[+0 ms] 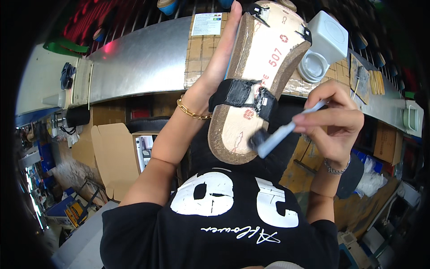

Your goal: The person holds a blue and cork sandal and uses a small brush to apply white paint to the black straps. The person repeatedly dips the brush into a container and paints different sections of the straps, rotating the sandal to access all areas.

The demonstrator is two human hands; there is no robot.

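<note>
In my left hand (220, 60), a sandal in the making (239, 123) is held up, its underside toward me. One finger lies straight along its left edge; the rest of the hand is mostly hidden behind it. It has a brown cork rim, a pale middle with red printed marks, and black strap ends folded onto the bottom. My right hand (333, 119) pinches the light blue handle of a brush (280, 136). The brush's dark head is at the right edge of the near rounded end; I cannot tell whether it touches.
Beyond the sandal, a white plastic jug (330, 36) with an open round mouth stands on the taped bench mat (197, 56). A metal bench top (139, 58) stretches left. An open cardboard box (109, 154) sits low on the left. Wooden sticks (377, 83) lie far right.
</note>
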